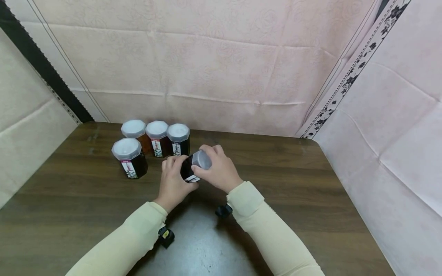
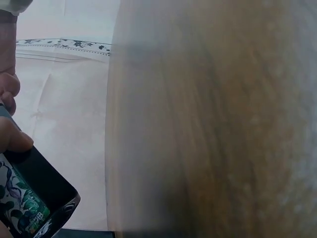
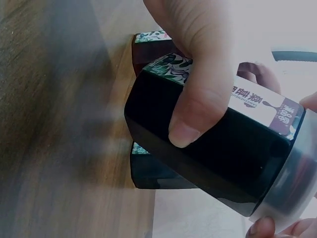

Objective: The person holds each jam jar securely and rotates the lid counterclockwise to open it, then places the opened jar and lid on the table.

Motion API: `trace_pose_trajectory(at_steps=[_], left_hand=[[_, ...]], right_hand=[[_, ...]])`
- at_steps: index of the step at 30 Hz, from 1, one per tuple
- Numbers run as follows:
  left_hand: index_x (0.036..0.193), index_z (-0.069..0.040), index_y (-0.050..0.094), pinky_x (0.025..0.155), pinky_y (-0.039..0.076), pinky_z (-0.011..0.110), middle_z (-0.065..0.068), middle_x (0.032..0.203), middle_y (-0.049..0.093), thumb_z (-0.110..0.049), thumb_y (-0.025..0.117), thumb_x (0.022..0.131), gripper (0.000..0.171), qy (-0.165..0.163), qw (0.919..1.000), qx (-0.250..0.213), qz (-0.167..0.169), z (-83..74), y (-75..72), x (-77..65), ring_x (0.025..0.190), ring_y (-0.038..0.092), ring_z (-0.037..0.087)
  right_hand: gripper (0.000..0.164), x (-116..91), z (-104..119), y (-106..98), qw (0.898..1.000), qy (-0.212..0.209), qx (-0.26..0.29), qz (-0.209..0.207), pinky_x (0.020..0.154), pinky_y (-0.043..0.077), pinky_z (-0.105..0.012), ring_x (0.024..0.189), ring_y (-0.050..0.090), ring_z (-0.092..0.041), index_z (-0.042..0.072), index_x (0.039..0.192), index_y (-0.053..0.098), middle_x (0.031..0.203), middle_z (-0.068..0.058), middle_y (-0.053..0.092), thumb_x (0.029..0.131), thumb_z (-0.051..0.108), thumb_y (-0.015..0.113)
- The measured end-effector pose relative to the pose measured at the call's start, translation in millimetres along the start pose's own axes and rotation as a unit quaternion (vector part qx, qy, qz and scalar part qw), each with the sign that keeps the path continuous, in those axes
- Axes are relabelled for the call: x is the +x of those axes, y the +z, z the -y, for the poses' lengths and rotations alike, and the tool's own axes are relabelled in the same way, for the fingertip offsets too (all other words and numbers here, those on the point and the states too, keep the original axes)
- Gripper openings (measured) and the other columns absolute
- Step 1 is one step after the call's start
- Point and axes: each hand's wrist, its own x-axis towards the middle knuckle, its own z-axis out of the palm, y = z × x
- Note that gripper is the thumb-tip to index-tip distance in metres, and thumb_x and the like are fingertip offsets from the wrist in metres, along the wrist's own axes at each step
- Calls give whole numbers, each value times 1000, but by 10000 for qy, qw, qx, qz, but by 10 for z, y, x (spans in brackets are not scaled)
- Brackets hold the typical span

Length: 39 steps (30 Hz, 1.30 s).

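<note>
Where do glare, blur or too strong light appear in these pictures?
Head view: pale glare on the brown wooden table, bottom centre; left wrist view: the table heavily blurred, the glossy dark faceted jar clearer; right wrist view: upper right washed out, nearly white.

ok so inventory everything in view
table: 1, brown wood-grain, across the lower view
standing jars: 4, three dark and one amber-brown, table's back left
held jar: 1, dark, tilted, near head view's centre
lids: 5, whitish or translucent, on jars
labels: 4 visible, mostly white, on jars
cloth panels: 3, pale, behind and beside table
floral border: 1 clear, black-on-white, right corner
dark strip: 1 wide, black, upper left
wrist cameras: 2, black, at wrists
sleeves: 2, pale yellow, forearms
left hand and right hand: 2, bare, gripping held jar
</note>
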Motion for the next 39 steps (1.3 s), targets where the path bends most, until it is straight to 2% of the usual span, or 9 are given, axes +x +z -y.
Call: trace_pose_trajectory(at_steps=[11, 19, 25, 33, 39], left_hand=[[130, -5, 50, 92, 42, 53, 15, 129, 52, -14, 87, 65, 76, -10, 9992, -127, 376, -19, -32, -7, 112, 42, 32], [128, -9, 52, 86, 47, 50, 12, 121, 59, -19, 86, 66, 72, -1, 9984, 107, 550, -44, -61, 2, 104, 51, 29], [129, -10, 53, 85, 48, 51, 12, 123, 60, -20, 85, 66, 71, -60, 9976, 127, 673, -69, -97, -1, 103, 53, 29], [129, -10, 53, 80, 49, 47, 10, 117, 61, -17, 84, 65, 72, -12, 9956, -253, 900, -49, -113, -33, 96, 56, 25], [131, -10, 52, 80, 48, 46, 9, 118, 60, -17, 84, 65, 74, 45, 9951, -298, 940, -80, -120, -6, 98, 53, 25]], right_hand=[[56, -10, -32, -32, 9995, -284, 98, -1, 66, 52, -32, 86, 56, -21, 21, 134, 53, 116, -4, 48, 84, 43, 66], [53, -17, -48, -53, 9982, -584, -28, -110, 64, 51, -30, 82, 55, -19, 19, 131, 58, 111, -3, 49, 84, 41, 69], [52, -29, -75, -57, 9963, -838, -141, -157, 63, 51, -27, 80, 55, -18, 18, 129, 59, 107, -4, 50, 83, 39, 70], [47, -50, -83, -137, 9863, -1626, -296, 4, 62, 50, -24, 74, 57, -14, 21, 123, 62, 108, 1, 48, 80, 34, 73], [47, -58, -84, -218, 9836, -1689, -628, 114, 60, 48, -24, 70, 56, -12, 26, 124, 59, 110, 3, 48, 81, 39, 71]])
